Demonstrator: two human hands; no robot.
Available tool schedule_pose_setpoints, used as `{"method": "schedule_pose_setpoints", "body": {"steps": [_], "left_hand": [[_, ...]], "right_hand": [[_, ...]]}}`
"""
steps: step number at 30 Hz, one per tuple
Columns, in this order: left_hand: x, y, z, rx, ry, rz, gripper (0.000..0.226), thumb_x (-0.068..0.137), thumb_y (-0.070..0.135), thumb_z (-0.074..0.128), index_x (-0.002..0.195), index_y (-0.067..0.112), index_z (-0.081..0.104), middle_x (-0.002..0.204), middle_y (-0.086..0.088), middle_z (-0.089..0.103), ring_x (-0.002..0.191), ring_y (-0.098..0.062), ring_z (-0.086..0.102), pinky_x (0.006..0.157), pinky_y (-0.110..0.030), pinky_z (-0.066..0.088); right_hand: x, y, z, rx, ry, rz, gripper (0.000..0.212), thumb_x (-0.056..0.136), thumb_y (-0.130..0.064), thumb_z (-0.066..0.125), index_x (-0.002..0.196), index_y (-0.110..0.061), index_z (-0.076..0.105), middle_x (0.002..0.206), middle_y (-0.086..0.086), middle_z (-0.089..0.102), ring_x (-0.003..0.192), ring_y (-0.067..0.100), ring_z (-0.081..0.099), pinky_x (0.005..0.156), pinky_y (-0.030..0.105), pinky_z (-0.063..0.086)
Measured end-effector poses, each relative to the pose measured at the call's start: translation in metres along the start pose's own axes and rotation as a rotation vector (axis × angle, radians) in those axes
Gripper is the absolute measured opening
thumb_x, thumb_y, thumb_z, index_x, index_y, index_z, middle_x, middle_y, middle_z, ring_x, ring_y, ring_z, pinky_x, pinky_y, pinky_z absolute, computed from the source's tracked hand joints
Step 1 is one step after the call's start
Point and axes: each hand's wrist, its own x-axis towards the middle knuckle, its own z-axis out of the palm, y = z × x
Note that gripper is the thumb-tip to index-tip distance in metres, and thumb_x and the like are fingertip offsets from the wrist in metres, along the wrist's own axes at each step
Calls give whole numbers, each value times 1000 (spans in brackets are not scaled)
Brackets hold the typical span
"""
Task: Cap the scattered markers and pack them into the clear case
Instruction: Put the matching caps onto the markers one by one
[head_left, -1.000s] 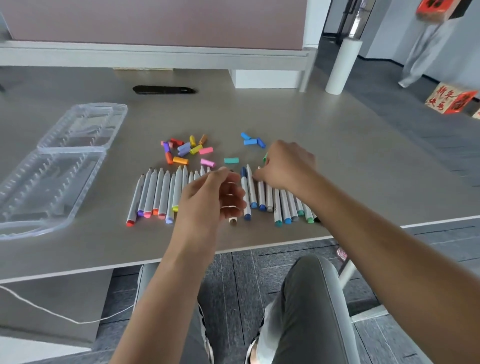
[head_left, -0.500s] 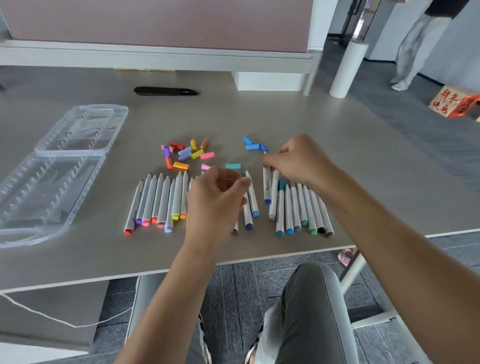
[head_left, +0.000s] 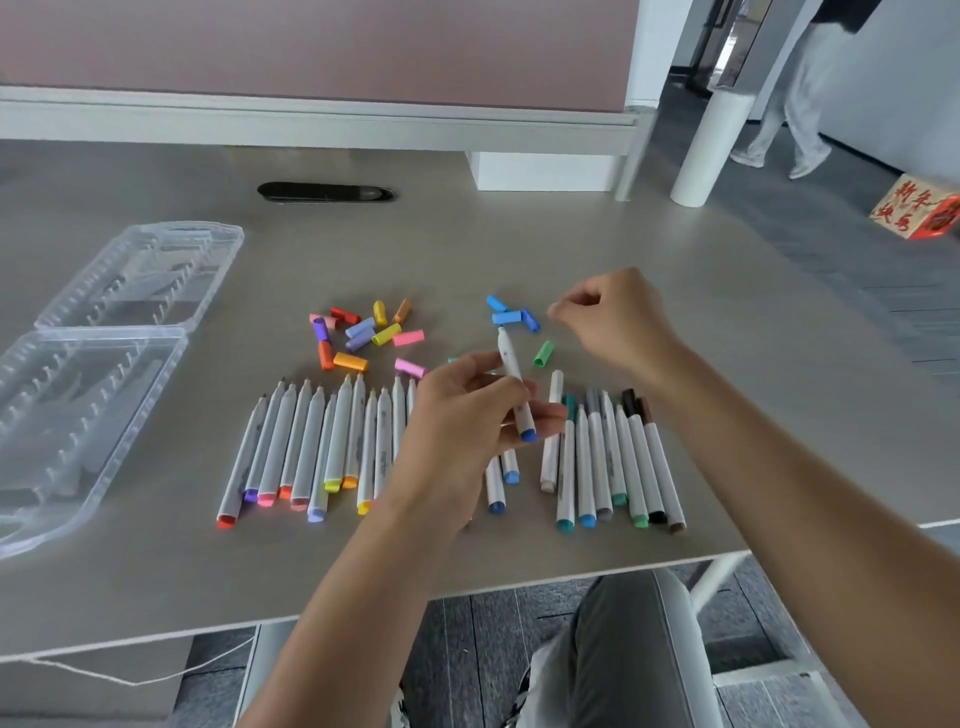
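My left hand holds a white marker with a blue end above the desk, its bare tip pointing away toward three blue caps. My right hand hovers just right of those caps, thumb and forefinger pinched together with nothing visible between them. A green cap lies below it. Several uncapped markers lie in a row at the left, and more markers lie at the right, some capped. Loose coloured caps are scattered behind the row. The clear case lies open and empty at the far left.
A black cable slot is set into the grey desk at the back. The desk's front edge runs close below the markers. A white post, a red box and a walking person are off to the right.
My left hand has lifted the blue-ended marker up from the row. My right hand has moved up and right, away from the markers, and a green cap now lies on the desk.
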Motion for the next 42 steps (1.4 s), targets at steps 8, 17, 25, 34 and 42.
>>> {"method": "schedule_pose_setpoints", "body": {"steps": [8, 17, 25, 34, 42], "left_hand": [[6, 4, -8, 1, -34, -2, 36, 93, -14, 51, 127, -2, 58, 83, -15, 74, 76, -31, 75, 72, -41, 64], [3, 5, -9, 119, 45, 9, 36, 97, -8, 44, 117, 12, 67, 91, -9, 72, 53, -13, 49, 48, -27, 44], [-14, 0, -4, 95, 75, -7, 35, 96, -5, 46, 115, 11, 70, 86, -7, 68, 54, -14, 38, 42, -25, 32], [-36, -7, 0, 141, 26, -34, 31, 97, -4, 48, 108, 12, 72, 85, -9, 68, 54, -14, 39, 46, -27, 29], [-37, -10, 3, 58, -17, -54, 23, 99, -5, 48, 95, -3, 70, 71, -14, 63, 51, -14, 38, 46, -26, 28]], "right_hand": [[36, -6, 29, -193, -114, -11, 5, 82, -30, 82, 83, -29, 78, 83, -7, 74, 85, 18, 69, 78, 34, 58], [28, 5, 17, 44, -101, -95, 5, 94, -20, 72, 98, -19, 75, 87, 1, 75, 84, 21, 71, 76, 30, 56], [-27, 5, -19, 569, -375, 32, 22, 104, -17, 59, 103, -26, 80, 100, -1, 79, 86, 7, 68, 82, 28, 51], [-58, 2, -37, 414, -470, -130, 27, 105, -17, 58, 102, -32, 80, 99, -11, 78, 90, 4, 67, 84, 26, 54], [-74, -6, -25, 592, -307, -37, 13, 99, -16, 67, 107, -17, 77, 95, -4, 81, 71, 3, 65, 73, 25, 52]]}}
